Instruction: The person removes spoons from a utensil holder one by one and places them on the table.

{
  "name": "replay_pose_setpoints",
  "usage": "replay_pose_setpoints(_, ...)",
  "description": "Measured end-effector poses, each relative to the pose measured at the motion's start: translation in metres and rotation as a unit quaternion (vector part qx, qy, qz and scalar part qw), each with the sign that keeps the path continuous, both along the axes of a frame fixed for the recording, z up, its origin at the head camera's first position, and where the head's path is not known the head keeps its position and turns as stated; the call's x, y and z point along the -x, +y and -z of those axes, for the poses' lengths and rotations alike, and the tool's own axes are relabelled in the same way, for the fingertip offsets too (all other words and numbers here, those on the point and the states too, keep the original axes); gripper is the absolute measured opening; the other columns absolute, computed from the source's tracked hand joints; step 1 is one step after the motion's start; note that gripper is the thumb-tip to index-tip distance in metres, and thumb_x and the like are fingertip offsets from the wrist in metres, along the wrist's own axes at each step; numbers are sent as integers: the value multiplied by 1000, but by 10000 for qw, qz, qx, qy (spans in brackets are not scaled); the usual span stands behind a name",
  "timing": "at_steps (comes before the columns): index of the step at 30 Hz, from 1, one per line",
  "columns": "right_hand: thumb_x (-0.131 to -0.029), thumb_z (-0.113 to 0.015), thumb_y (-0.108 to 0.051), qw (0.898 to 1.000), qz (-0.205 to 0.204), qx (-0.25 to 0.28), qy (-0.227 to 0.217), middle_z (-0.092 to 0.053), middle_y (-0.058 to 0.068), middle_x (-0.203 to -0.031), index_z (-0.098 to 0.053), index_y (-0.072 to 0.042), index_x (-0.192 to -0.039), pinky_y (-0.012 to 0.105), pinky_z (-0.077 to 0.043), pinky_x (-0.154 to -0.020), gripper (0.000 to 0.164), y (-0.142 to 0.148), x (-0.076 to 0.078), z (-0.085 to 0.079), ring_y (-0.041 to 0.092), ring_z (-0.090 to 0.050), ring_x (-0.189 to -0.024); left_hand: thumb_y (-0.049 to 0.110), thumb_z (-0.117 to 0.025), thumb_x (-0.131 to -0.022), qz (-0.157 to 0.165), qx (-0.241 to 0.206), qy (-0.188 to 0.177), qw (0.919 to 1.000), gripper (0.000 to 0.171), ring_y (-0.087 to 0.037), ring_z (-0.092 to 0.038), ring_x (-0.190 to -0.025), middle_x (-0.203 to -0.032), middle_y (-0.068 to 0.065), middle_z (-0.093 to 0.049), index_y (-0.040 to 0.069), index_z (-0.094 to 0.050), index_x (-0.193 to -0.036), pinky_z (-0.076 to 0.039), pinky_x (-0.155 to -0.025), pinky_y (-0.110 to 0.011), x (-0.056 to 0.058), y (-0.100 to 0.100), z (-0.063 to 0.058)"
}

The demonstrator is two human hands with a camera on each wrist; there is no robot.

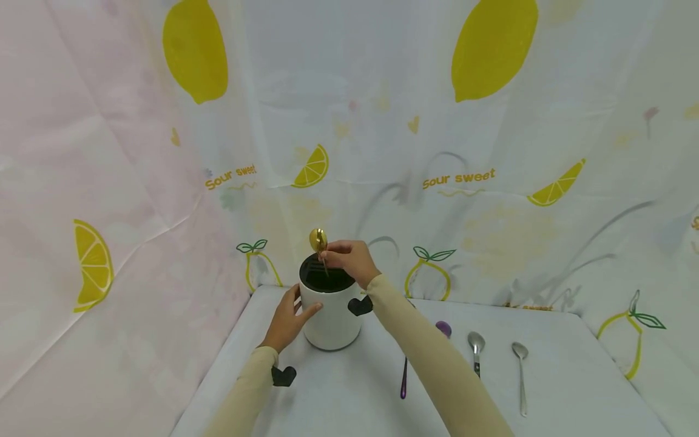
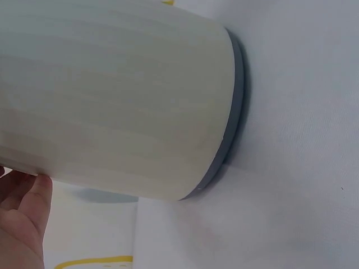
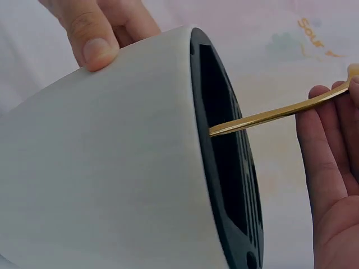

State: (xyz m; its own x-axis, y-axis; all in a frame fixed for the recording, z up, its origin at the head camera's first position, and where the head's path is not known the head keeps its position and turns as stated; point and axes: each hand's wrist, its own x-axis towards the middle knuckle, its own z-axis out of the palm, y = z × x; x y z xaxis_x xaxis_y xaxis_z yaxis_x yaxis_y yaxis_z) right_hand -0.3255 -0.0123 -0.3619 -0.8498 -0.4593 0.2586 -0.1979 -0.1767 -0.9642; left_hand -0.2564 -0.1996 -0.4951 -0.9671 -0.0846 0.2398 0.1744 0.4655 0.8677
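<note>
A white cylindrical utensil holder (image 1: 332,321) with a dark slotted top and a grey base ring stands upright on the table. My left hand (image 1: 286,318) holds its left side, with the thumb (image 3: 100,53) on the wall and the fingers round the far side. Over the opening, my right hand (image 1: 352,260) pinches a gold spoon (image 1: 318,239) near its bowl. The bowl is up, and the gold handle (image 3: 275,116) slants down, its end at the dark opening (image 3: 221,129) in the right wrist view.
Right of the holder lie a purple-handled utensil (image 1: 404,379), a purple spoon (image 1: 443,328) partly behind my right sleeve, a spoon with a black handle part (image 1: 477,343) and a silver spoon (image 1: 521,376). A lemon-print cloth (image 1: 371,121) hangs behind the table.
</note>
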Motion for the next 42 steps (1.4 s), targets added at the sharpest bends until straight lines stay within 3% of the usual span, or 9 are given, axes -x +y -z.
replay_pose_setpoints(13,-87,-73,-6,9980,166,533,307,-70,18,-102,-68,9,-107,38,-57,-88,25,16,5,-29,27,-70,-94,66,-68,-78,-24,26,14,10000,100,-28,-34,-140,-152,-7,-33,13,-27,-152,-37,-112,-43,4,-3,3)
replay_pose_setpoints(21,-88,-68,3,9906,12,1321,366,-69,18,-102,-66,10,-109,41,-55,-92,22,33,-1,-60,43,-63,-105,67,-67,-78,-54,42,-13,10000,100,-28,-34,-140,-151,-9,-33,12,-27,-151,-36,-113,-42,3,-3,1)
replay_pose_setpoints(28,-89,-66,6,9838,-105,1665,649,-70,16,-101,-69,5,-103,44,-54,-93,15,51,-8,-82,31,-69,-95,67,-66,-78,-95,49,12,9999,100,-29,-34,-140,-151,-10,-33,12,-27,-151,-36,-112,-44,5,-3,4)
replay_pose_setpoints(42,-88,-68,5,9851,-90,1419,963,-70,17,-98,-68,8,-102,48,-54,-92,15,83,-45,-86,35,-69,-93,69,-67,-76,-53,23,-22,10000,103,-30,-33,-140,-152,-11,-33,11,-27,-151,-35,-112,-44,5,-1,1)
